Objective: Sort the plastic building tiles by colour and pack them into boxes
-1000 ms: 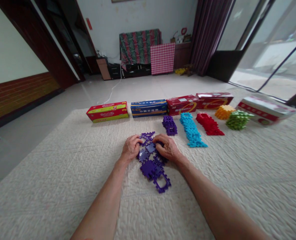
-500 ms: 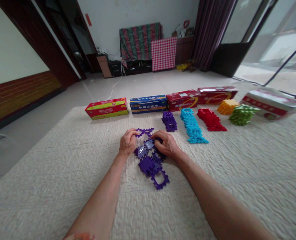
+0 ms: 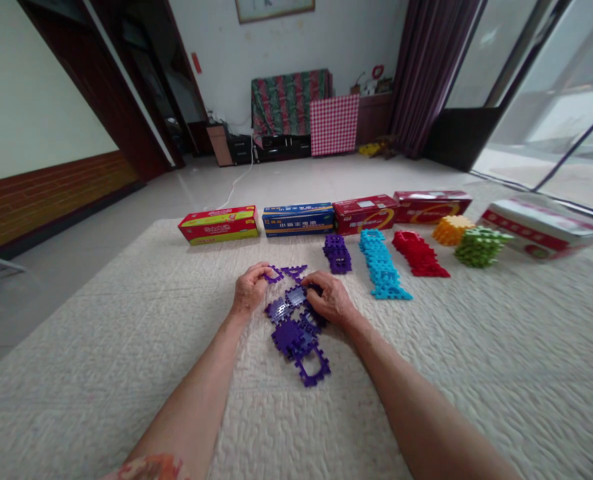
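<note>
My left hand (image 3: pixel 250 291) pinches a purple interlocking tile (image 3: pixel 275 275) with an open middle, at the far end of a loose heap of such tiles. Just beside it lies a purple triangular piece (image 3: pixel 295 271). My right hand (image 3: pixel 330 298) rests over the heap's right side with fingers curled in. Its fingertips touch the purple pieces, but what they grip is hidden. Toward me the heap holds shiny panel tiles (image 3: pixel 278 311), a solid purple tile (image 3: pixel 289 337) and a purple frame tile (image 3: pixel 300 373), overlapping on the quilted cover (image 3: pixel 176 347).
Beyond my hands stand stacks of purple (image 3: pixel 337 254), blue (image 3: pixel 382 264), red (image 3: pixel 419 253), orange (image 3: pixel 452 230) and green (image 3: pixel 480 247) tiles. Behind them is a row of boxes, including a red-yellow box (image 3: pixel 219 225), a blue box (image 3: pixel 299 220) and a white-red box (image 3: pixel 543 228).
A purple tile in my left hand has come slightly left, apart from the triangular piece. My right hand stays over the heap. The view has tilted up a little.
</note>
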Action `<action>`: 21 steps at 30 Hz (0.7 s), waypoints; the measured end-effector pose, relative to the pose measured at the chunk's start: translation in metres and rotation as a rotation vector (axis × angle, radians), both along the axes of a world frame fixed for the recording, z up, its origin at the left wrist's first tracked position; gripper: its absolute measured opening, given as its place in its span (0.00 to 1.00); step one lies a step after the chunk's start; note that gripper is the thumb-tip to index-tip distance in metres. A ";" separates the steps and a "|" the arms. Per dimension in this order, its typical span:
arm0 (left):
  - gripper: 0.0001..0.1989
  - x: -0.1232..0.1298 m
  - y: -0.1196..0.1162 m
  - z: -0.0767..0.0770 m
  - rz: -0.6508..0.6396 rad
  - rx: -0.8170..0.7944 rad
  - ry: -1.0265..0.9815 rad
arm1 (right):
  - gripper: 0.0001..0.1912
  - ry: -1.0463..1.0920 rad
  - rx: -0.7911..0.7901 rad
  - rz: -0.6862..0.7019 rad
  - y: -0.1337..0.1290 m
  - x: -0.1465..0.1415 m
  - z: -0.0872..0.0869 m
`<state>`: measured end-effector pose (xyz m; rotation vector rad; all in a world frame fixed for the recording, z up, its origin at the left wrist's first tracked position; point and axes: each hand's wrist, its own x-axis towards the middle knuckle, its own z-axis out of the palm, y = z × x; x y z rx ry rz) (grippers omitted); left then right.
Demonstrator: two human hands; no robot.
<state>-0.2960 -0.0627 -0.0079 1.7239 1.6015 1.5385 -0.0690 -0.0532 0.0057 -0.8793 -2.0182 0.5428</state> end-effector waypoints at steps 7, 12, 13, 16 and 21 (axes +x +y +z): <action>0.14 0.001 0.002 -0.005 0.034 -0.094 -0.104 | 0.14 0.050 -0.056 -0.017 0.004 0.000 0.000; 0.18 0.007 -0.001 0.001 -0.026 -0.161 -0.281 | 0.14 0.096 -0.052 -0.048 0.005 0.000 -0.002; 0.19 0.008 -0.001 0.003 -0.028 -0.163 -0.310 | 0.14 0.096 -0.045 -0.049 0.005 0.000 -0.002; 0.23 0.011 -0.003 0.007 -0.035 -0.193 -0.366 | 0.14 0.078 -0.034 -0.044 0.005 0.000 -0.004; 0.29 0.008 -0.003 0.006 -0.055 -0.220 -0.352 | 0.13 0.047 -0.039 -0.048 0.006 -0.001 -0.004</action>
